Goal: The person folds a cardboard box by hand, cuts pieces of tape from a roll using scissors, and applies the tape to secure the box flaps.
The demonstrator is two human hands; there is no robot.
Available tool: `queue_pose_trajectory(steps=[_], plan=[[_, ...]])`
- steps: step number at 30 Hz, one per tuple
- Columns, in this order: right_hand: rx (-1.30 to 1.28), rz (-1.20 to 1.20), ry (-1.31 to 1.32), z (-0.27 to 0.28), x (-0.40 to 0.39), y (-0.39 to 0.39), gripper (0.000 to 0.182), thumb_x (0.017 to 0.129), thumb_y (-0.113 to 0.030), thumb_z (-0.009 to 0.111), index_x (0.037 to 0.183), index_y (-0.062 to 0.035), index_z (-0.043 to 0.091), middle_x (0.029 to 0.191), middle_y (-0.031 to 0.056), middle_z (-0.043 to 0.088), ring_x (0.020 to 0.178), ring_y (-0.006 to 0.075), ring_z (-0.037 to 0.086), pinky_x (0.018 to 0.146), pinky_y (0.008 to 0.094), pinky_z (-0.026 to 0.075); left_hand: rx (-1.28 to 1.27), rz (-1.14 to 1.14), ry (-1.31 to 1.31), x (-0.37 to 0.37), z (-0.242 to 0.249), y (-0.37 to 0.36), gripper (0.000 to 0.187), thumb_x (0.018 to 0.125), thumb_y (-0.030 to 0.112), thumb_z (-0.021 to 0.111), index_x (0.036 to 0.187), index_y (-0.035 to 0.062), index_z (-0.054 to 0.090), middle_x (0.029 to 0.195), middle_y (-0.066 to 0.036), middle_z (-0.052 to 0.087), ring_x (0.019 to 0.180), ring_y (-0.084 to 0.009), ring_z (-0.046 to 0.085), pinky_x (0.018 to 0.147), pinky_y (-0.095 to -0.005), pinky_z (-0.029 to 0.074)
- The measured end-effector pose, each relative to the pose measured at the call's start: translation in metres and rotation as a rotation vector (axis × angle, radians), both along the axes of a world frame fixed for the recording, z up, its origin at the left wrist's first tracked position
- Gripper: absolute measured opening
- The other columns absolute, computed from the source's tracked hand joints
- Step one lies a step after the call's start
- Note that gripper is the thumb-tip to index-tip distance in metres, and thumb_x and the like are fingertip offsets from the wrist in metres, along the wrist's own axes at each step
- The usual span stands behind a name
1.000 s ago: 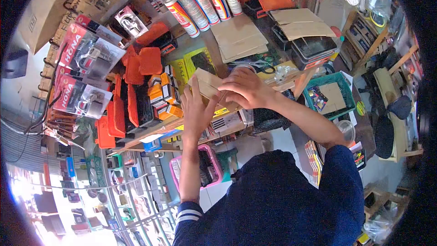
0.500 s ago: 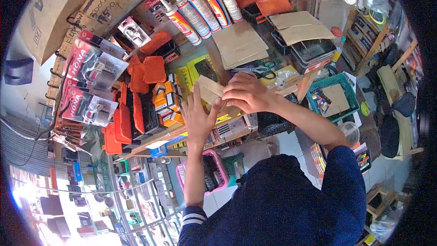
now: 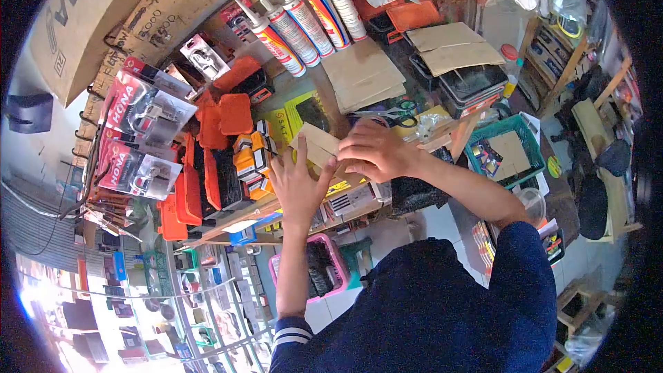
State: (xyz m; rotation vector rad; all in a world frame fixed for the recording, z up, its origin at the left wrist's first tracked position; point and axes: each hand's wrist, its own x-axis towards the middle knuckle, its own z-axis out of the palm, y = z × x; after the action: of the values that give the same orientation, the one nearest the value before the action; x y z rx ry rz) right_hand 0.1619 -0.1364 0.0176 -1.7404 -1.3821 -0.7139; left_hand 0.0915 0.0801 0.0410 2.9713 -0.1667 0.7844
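Note:
A small folded piece of brown cardboard (image 3: 318, 144) lies at the front of the workbench, between my hands. My left hand (image 3: 298, 181) has its fingers stretched out and apart, with the index finger along the cardboard's left side and the thumb near its right corner. Curled fingers of my right hand (image 3: 376, 152) meet the cardboard's right edge, close to my left thumb; what they pinch is hidden. A round pale-purple rim (image 3: 373, 120) shows just behind the right hand. Scissors (image 3: 392, 112) with dark green handles lie beyond it.
Flat cardboard sheets (image 3: 362, 76) lie behind the hands, below several upright sealant tubes (image 3: 297, 24). Orange-lidded boxes (image 3: 235, 114) and yellow-black small boxes (image 3: 253, 159) stand on the left. A green basket (image 3: 528, 139) is right; a pink basket (image 3: 343, 273) sits below the bench edge.
The view has shifted slightly. My left fingers have drawn down a little and bent slightly on the cardboard; my right hand keeps nearly the same place at its edge.

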Motion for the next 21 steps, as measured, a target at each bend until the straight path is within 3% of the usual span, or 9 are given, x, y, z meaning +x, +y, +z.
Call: queue_pose_trajectory(steps=[10,12,21], plan=[[0.006,0.008,-0.052,-0.006,0.008,0.005,0.011,0.084,-0.014,0.072,0.094,-0.0117,0.069,0.102,0.0033,0.065,0.093,0.028,0.062,0.086,0.0414,0.049,-0.02,0.01,0.01,0.002,-0.01,0.001,0.084,0.086,0.066,0.061,0.145,0.0062,0.053,0.122,-0.022,0.06,0.109,-0.0425,0.051,0.099,-0.0531,0.039],[0.058,-0.005,0.007,-0.002,0.003,0.004,0.015,0.08,-0.01,0.076,0.094,-0.0122,0.07,0.101,0.0015,0.065,0.09,0.0247,0.061,0.085,0.0396,0.048,-0.058,0.011,0.002,0.004,-0.013,0.002,0.085,0.085,0.067,0.062,0.145,0.0067,0.053,0.122,-0.021,0.06,0.11,-0.0426,0.051,0.099,-0.0536,0.039],[-0.006,-0.03,-0.019,-0.002,0.007,0.005,0.013,0.081,-0.011,0.075,0.092,-0.0117,0.068,0.101,0.001,0.065,0.091,0.0248,0.061,0.085,0.0411,0.047,-0.001,0.056,-0.014,0.002,-0.006,-0.004,0.087,0.079,0.062,0.072,0.146,0.0098,0.052,0.123,-0.017,0.063,0.11,-0.0394,0.052,0.098,-0.0501,0.041]])
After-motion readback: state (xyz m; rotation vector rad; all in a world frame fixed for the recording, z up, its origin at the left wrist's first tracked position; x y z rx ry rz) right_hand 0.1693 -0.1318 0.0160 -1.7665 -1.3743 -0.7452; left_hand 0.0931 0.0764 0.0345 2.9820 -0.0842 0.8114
